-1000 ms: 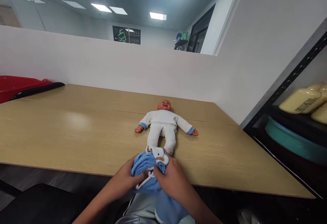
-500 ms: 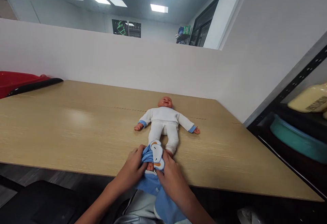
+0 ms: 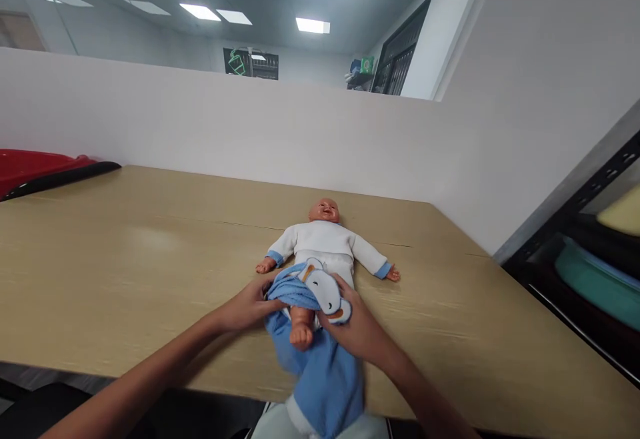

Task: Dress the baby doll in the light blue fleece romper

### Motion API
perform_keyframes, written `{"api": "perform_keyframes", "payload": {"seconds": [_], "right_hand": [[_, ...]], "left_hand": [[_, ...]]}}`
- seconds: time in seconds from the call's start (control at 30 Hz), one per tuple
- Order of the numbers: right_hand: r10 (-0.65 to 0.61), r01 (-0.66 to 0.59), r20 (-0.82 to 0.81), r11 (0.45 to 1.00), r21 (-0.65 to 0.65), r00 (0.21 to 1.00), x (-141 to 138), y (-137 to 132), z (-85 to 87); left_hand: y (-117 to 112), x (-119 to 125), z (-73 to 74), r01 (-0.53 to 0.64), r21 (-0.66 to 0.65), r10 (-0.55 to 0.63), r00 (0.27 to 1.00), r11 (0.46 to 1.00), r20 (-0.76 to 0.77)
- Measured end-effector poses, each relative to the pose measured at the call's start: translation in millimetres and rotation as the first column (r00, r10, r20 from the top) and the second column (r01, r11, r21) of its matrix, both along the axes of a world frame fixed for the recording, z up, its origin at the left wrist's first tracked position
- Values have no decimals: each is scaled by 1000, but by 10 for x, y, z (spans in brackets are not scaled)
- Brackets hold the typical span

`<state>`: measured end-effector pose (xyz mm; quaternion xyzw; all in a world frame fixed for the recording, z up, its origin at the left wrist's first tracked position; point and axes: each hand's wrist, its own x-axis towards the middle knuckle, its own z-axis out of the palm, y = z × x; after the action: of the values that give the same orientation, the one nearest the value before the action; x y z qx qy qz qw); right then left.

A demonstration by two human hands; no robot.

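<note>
A baby doll [image 3: 324, 240] in a white top with blue cuffs lies on its back, head toward the wall and arms spread. Blue trousers [image 3: 325, 379] with a white animal-face patch are bunched around its leg on the left, and that bare foot pokes out through them. My left hand [image 3: 260, 302] is closed on the gathered blue cloth at the left. On the other side, my right hand [image 3: 350, 322] grips the cloth beside the patch. The loose part of the trousers hangs over the table's front edge. The doll's other foot is hidden.
The doll lies on a wooden table [image 3: 150, 279] against a white wall [image 3: 250, 132] with a window above. A red tub [image 3: 40, 167] with a black edge is at the far left. A dark shelf at the right holds a teal basin [image 3: 597, 285] and something yellow [image 3: 623, 212].
Both hands have moved up the doll's leg with the bunched trousers, away from me. The foot now sticks out farther below the cloth. The view has shifted slightly.
</note>
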<state>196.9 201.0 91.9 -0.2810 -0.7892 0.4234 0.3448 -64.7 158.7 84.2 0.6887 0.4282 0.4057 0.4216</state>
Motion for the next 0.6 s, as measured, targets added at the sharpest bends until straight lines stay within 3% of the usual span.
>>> {"api": "perform_keyframes", "payload": {"seconds": [0.13, 0.27, 0.43, 0.6], "right_hand": [[162, -156, 0, 955, -254, 987, 49, 428, 59], [269, -251, 19, 919, -303, 963, -24, 683, 185], [110, -86, 68, 954, -286, 992, -9, 709, 192], [-101, 143, 199, 967, -210, 975, 118, 630, 99]], "left_hand": [[282, -61, -34, 77, -151, -75, 997, 986, 19], [512, -108, -185, 90, -158, -85, 996, 983, 41], [628, -172, -216, -71, -16, 70, 996, 997, -59], [624, -230, -161, 13, -90, 1, 988, 996, 152]]}}
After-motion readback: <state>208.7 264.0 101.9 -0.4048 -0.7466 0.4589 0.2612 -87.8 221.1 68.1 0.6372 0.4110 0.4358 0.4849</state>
